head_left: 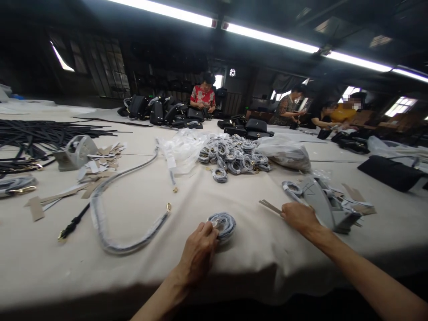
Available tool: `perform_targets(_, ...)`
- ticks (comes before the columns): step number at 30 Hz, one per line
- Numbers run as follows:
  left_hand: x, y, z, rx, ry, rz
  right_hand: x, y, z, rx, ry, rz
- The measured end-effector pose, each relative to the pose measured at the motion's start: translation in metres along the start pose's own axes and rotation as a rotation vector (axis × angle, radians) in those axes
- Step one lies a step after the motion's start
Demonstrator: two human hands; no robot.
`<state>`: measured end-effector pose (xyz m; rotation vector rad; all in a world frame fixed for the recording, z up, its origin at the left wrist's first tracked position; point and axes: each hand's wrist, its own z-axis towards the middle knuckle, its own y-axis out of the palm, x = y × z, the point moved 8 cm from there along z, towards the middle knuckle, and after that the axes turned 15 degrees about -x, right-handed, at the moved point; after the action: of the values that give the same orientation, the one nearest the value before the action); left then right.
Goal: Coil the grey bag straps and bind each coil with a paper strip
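My left hand [200, 247] is closed on the near-left side of a coiled strap [226, 225] wrapped in clear plastic, at the table's front. Between the fingers of my right hand [299, 217] are thin card strips [270, 206] pointing left. That hand is beside a grey tape dispenser [329, 205], partly in front of it. Another wrapped coil [292, 189] lies just behind the dispenser's left side. To the left, a long strap in a plastic sleeve [115, 247] curves across the cloth, with a gold clasp [168, 207] at its end.
A heap of wrapped coils [234, 154] lies mid-table between clear plastic bags [183, 149]. Card scraps surround a second tape dispenser [76, 151] at left, near black straps [43, 133]. A black bag [389, 173] lies at right. Several people work across the table.
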<state>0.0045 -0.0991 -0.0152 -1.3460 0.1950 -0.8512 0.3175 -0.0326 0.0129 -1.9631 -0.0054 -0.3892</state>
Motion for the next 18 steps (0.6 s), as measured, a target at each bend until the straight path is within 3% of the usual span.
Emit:
perform_targets(5, -0.025, -0.020, 0.000, 0.033, -0.177, -0.543, 0.024, -0.021, -0.010, 0.108, 0.005, 0.122)
perform_targets(9, -0.044, -0.004, -0.005, 0.011, -0.334, -1.162, 0.024, -0.036, -0.026, 0.247, -0.069, 0.347)
perform_targets(11, -0.047, 0.009, -0.009, 0.020, -0.378, -1.479, 0.004, -0.034, -0.040, 0.271, -0.217, 0.656)
perform_targets(13, -0.047, 0.016, -0.013, 0.058, -0.386, -1.689, -0.030, -0.026, -0.058, 0.200, -0.394, 0.943)
perform_targets(16, -0.043, 0.017, -0.018, 0.116, -0.373, -1.849, -0.087, -0.016, -0.085, 0.048, -0.566, 1.051)
perform_targets(18, -0.040, 0.016, -0.021, 0.140, -0.369, -1.880, -0.110, -0.014, -0.095, 0.029, -0.584, 1.049)
